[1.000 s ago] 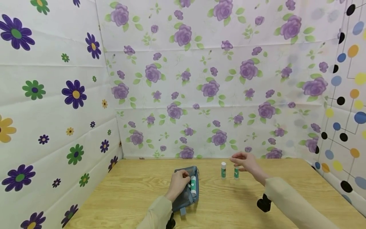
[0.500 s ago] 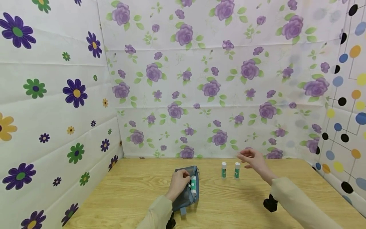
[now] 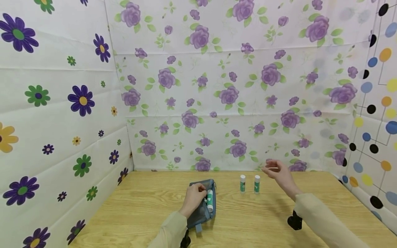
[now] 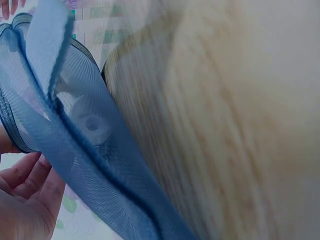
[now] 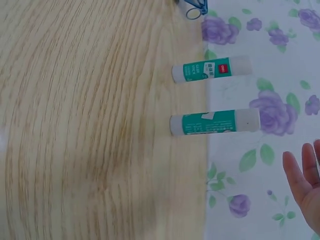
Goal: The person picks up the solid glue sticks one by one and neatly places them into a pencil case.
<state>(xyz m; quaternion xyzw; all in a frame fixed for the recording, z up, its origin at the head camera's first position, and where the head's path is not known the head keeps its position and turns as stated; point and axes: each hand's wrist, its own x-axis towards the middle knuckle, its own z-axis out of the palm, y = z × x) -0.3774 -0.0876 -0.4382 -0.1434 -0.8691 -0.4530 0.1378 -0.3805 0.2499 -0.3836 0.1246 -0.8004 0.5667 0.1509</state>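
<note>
Two glue sticks with green labels and white caps stand upright on the table, the left glue stick [image 3: 242, 183] a little apart from the right glue stick [image 3: 257, 184]. My right hand [image 3: 280, 175] hovers to the right of them, fingers loosely bent and nothing in it; part of this right hand [image 5: 306, 187] shows at the edge of the right wrist view. My left hand [image 3: 194, 198] holds the edge of a blue mesh zip pouch [image 3: 198, 218]. Inside that pouch lies another glue stick [image 3: 210, 200]. In the left wrist view the pouch [image 4: 95, 165] partly covers the left hand [image 4: 27, 200].
The wooden table [image 3: 149, 203] runs back to a flower-print cloth [image 3: 186, 86]. Patterned cloth walls also close in the left and right sides. Black wrist devices [image 3: 294, 221] hang below both forearms.
My right hand has drawn away to the right from the right glue stick, leaving it standing in full sight. The left hand and the pouch stay put.
</note>
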